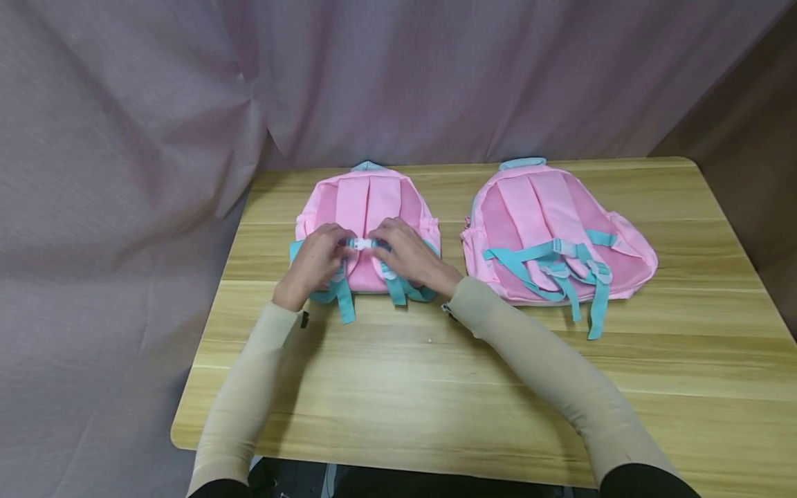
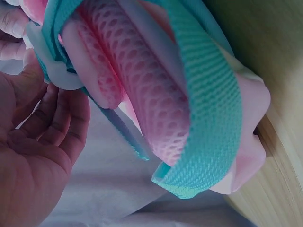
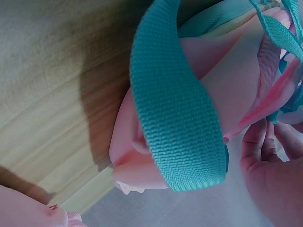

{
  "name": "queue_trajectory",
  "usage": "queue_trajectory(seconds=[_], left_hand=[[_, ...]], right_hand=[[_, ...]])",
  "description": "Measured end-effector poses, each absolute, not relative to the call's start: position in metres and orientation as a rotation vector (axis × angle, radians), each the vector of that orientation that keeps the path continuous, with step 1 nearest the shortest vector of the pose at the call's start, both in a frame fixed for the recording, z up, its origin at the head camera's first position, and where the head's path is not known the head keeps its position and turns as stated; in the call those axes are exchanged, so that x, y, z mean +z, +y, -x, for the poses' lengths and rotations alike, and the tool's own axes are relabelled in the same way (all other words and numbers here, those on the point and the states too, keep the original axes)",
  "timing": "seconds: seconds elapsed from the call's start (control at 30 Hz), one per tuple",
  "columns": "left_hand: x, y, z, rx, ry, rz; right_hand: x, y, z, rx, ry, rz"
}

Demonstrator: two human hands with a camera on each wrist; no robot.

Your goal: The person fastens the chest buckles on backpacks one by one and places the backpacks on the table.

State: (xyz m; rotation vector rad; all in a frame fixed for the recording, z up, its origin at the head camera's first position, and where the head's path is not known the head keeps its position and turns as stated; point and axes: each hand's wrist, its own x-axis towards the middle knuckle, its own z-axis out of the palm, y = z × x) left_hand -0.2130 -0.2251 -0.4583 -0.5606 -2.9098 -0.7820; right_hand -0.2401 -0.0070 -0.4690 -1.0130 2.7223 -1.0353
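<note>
A pink backpack (image 1: 353, 280) lies on the table with its shoulder straps facing up. A white plastic buckle (image 1: 362, 243) on its turquoise chest strap sits between both hands. My left hand (image 1: 319, 261) pinches the buckle's left end, its fingers curled. From the other side, my right hand (image 1: 407, 254) pinches the right end with the strap. In the left wrist view, a whitish plastic adjuster (image 2: 64, 78) is beside the left fingers. Turquoise webbing (image 3: 175, 109) loops in front of the right wrist camera. The fingers partly cover the buckle's ends.
A second pink backpack (image 1: 623, 266) lies to the right, straps up, its turquoise webbing fastened across with a pale buckle (image 1: 563, 247). Both are on a wooden table (image 1: 398, 387). A grey-purple curtain (image 1: 398, 83) hangs behind the table's far edge.
</note>
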Motion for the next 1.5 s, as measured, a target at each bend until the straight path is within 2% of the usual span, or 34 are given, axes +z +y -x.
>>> queue_trajectory(seconds=[1.5], left_hand=[[-0.4607,-0.2212,0.2185,-0.768,-2.944,0.575]], right_hand=[[-0.4651,-0.0014,0.2412,-1.037,2.735,0.924]])
